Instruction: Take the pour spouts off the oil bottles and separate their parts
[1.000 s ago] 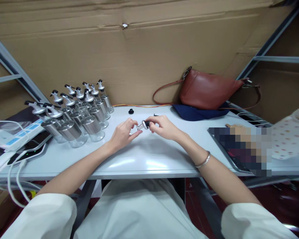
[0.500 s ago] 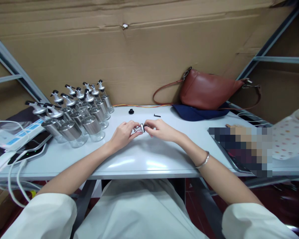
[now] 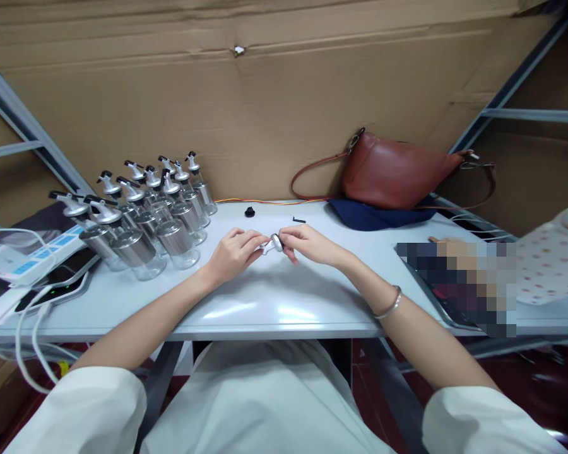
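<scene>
Between my two hands, just above the table (image 3: 284,290), is a silver pourer spout (image 3: 275,243) with a dark base. My left hand (image 3: 237,253) pinches its narrow spout end. The fingers of my right hand (image 3: 308,244) are closed on the dark base at the wide end, partly hiding it. Behind my hands lie a small black stopper (image 3: 250,212) and a thin black lever piece (image 3: 299,220), neither touched. To the left stand several glass bottles (image 3: 132,249) with steel sleeves, topped with similar silver and black pourers.
A brown leather bag (image 3: 397,170) rests on a dark blue cap (image 3: 378,215) at the back right. At left lie a white power strip (image 3: 45,255) and cables. A dotted white bag (image 3: 551,258) sits at right; cardboard (image 3: 284,113) walls the back.
The pourer has turned between my hands, its silver wide end now facing more toward me. My right fingers have shifted around its base; the bottles and loose black parts stay put.
</scene>
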`<state>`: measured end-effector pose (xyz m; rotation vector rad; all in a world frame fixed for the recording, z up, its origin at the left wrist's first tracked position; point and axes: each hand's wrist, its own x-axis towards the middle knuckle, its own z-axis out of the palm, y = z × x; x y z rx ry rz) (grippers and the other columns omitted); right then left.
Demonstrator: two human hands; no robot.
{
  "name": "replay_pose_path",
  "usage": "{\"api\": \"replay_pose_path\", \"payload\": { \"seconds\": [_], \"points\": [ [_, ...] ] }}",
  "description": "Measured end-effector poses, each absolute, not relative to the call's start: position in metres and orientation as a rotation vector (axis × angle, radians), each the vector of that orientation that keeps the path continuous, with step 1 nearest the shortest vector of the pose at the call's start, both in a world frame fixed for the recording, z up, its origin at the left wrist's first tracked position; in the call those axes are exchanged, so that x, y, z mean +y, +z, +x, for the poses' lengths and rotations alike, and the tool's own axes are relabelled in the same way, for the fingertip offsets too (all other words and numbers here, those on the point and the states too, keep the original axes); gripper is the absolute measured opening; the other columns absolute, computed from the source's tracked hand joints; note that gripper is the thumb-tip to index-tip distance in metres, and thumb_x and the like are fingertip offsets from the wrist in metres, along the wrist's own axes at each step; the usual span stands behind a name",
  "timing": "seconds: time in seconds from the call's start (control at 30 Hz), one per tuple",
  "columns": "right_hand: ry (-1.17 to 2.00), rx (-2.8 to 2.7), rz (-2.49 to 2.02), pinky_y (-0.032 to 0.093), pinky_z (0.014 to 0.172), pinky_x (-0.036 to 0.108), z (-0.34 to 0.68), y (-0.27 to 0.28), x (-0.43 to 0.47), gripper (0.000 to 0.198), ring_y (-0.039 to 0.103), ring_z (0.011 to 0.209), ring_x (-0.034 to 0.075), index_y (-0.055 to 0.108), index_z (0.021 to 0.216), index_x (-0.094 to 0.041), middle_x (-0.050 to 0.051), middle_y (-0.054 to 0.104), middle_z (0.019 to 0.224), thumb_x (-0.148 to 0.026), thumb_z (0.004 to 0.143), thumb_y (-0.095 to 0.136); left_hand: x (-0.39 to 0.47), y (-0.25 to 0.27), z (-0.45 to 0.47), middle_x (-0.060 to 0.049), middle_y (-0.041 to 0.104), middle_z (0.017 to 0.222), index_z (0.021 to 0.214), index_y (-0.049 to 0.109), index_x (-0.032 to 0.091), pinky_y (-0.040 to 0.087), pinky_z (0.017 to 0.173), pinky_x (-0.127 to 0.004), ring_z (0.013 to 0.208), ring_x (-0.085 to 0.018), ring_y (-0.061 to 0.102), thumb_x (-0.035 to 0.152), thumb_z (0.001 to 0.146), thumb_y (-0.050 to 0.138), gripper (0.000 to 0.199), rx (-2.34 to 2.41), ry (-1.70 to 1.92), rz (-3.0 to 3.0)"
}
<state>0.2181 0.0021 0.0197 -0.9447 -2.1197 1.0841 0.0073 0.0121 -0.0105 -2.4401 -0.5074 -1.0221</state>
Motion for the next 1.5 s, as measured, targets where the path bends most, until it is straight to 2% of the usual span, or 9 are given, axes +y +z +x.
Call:
{"api": "replay_pose_path", "payload": {
  "seconds": [0.2,0.47,0.7,0.9,1.03,1.13,1.3,1.5],
  "points": [
    [1.183,-2.093,-0.929,0.039,0.054,0.024,0.218,0.021,0.002,0.040,0.048,0.042,0.009,0.047,0.056,-0.018,-0.003,0.052,0.047,-0.040,0.087,0.038,0.011,-0.009,0.008,-0.004,0.069,0.085,0.096,0.055,0.016,0.042,0.071,-0.027,0.073,-0.013,0.062,0.028,0.090,0.053,0.013,-0.500,-1.025,-2.412],
    [1.149,-2.114,-0.859,0.040,0.064,0.026,0.220,0.019,0.004,0.032,0.050,0.053,0.011,0.049,0.061,-0.018,-0.002,0.055,0.049,-0.035,0.087,0.040,0.010,-0.010,0.011,-0.005,0.069,0.083,0.096,0.052,0.015,0.042,0.069,-0.028,0.069,-0.014,0.063,0.033,0.091,0.052,0.019,-0.496,-1.055,-2.379],
    [1.212,-2.091,-0.800,0.039,0.062,0.025,0.219,0.018,0.005,0.026,0.049,0.053,0.010,0.051,0.066,-0.018,-0.003,0.056,0.052,-0.036,0.085,0.049,0.011,-0.013,0.008,-0.004,0.071,0.082,0.101,0.052,0.016,0.043,0.067,-0.024,0.068,-0.010,0.066,0.024,0.090,0.054,0.013,-0.409,-1.167,-2.409],
    [1.244,-1.997,-0.727,0.041,0.063,0.026,0.217,0.017,0.006,0.036,0.053,0.053,0.010,0.052,0.064,-0.018,-0.003,0.056,0.054,-0.047,0.085,0.050,0.006,0.002,0.006,-0.001,0.073,0.081,0.100,0.055,0.016,0.036,0.075,-0.029,0.069,-0.010,0.067,0.024,0.091,0.054,0.012,-0.437,-1.115,-2.347],
    [1.293,-1.911,-0.677,0.042,0.063,0.027,0.213,0.019,0.003,0.041,0.055,0.052,0.010,0.053,0.066,-0.017,-0.003,0.057,0.056,-0.055,0.082,0.054,0.007,0.010,0.005,0.002,0.073,0.075,0.094,0.058,0.019,0.030,0.081,-0.034,0.061,-0.011,0.061,0.030,0.091,0.053,0.012,-0.519,-1.063,-2.189],
    [1.308,-1.876,-0.667,0.043,0.062,0.027,0.209,0.019,0.001,0.043,0.055,0.050,0.010,0.054,0.066,-0.017,-0.003,0.057,0.057,-0.058,0.080,0.056,0.009,0.011,0.003,0.002,0.072,0.072,0.089,0.060,0.020,0.027,0.084,-0.037,0.064,-0.013,0.059,0.032,0.091,0.053,0.014,-0.549,-1.050,-2.128],
    [1.300,-1.826,-0.674,0.043,0.060,0.026,0.204,0.018,-0.003,0.045,0.053,0.048,0.009,0.051,0.064,-0.018,-0.005,0.053,0.057,-0.060,0.078,0.057,0.012,0.011,-0.005,0.001,0.071,0.069,0.086,0.062,0.023,0.025,0.080,-0.040,0.070,-0.018,0.058,0.040,0.090,0.051,0.020,-0.642,-1.009,-2.185],
    [1.179,-1.863,-0.747,0.040,0.062,0.026,0.203,0.018,-0.004,0.040,0.051,0.051,0.010,0.052,0.065,-0.018,-0.003,0.056,0.052,-0.055,0.082,0.054,0.012,0.012,-0.005,0.000,0.069,0.065,0.084,0.064,0.022,0.025,0.078,-0.040,0.069,-0.018,0.056,0.043,0.092,0.045,0.029,-0.713,-1.022,-2.294]
  ]
}}
